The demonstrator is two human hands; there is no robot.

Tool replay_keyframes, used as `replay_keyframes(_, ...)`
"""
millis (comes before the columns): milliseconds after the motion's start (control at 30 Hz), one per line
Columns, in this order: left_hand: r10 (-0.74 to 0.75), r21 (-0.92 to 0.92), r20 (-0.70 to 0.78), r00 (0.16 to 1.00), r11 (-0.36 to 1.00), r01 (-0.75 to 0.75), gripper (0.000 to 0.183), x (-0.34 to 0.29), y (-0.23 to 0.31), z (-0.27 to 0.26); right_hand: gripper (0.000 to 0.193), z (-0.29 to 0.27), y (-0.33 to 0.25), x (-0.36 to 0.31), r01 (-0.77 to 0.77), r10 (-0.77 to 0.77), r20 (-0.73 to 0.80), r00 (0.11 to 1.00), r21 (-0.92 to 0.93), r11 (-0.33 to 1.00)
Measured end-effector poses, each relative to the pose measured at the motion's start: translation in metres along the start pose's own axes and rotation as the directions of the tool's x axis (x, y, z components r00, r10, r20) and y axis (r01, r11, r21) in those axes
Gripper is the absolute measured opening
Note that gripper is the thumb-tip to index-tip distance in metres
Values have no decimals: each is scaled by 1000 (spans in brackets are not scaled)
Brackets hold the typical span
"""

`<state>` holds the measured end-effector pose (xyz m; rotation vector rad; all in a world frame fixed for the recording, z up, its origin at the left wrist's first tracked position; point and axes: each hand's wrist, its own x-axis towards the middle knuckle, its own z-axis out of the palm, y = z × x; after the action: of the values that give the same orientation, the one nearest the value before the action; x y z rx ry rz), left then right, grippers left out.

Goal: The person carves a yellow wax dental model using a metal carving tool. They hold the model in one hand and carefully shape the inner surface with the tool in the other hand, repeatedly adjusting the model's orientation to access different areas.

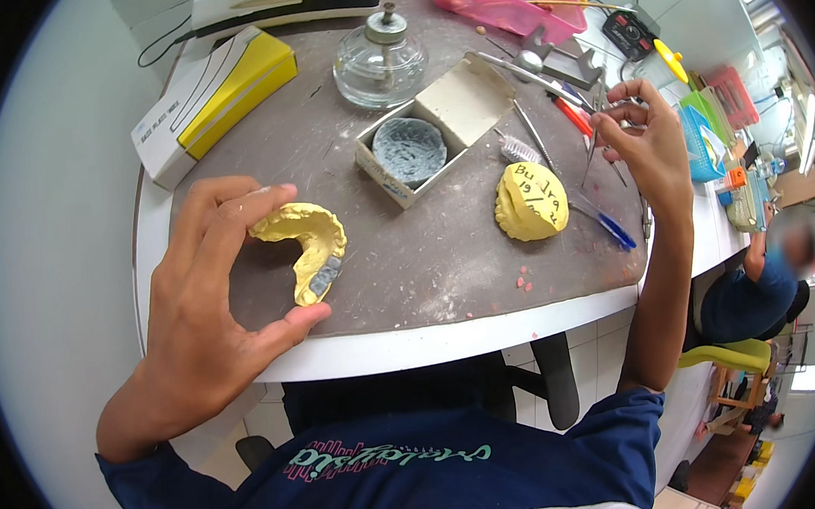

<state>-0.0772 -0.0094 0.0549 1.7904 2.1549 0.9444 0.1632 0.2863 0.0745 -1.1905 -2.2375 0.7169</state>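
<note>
My left hand (pixel 190 291) grips a yellow plaster dental cast (pixel 311 230) by its two ends, between thumb and fingers. Grey material (pixel 325 276) covers several teeth on the cast's near side. Over the right part of the bench, my right hand (pixel 648 142) is closed in a pinch at a thin, pointed metal instrument (pixel 592 161); its upper part is hidden by the fingers. Another yellow cast (pixel 528 217), with handwriting on its base, lies left of that hand. An open cardboard box (pixel 389 183) between the hands holds a round grey wax block (pixel 409 150).
A glass spirit burner (pixel 380 65) stands behind the box. To its left lies a yellow-and-white carton (pixel 216 103). A pink tray (pixel 509 6) sits at the back. A blue pen (pixel 611 228), a brush (pixel 520 150) and metal tools are at right. Another person (pixel 751 294) sits farther right.
</note>
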Motion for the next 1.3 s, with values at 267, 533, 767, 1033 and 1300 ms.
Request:
replay_keyframes(267,127,36,-22,992,991,-126,72,34,-24,3,27,6,6,19,113,-113,139,984,10,994)
replay_keyframes(533,236,-101,-142,961,963,-251,76,43,-51,21,23,0,3,11,181,-112,259,959,-262,948)
replay_keyframes(767,270,-93,-37,962,958,-272,82,43,-58,19,26,-4,4,12,167,-110,269,957,-199,966)
replay_keyframes(1033,322,-107,-78,944,938,-329,77,45,-59,27,18,-18,9,27,308,-290,-252,923,35,951)
replay_keyframes(1300,258,-121,-46,965,958,-261,78,44,-57,28,22,38,-65,7,474,-428,-212,879,283,834)
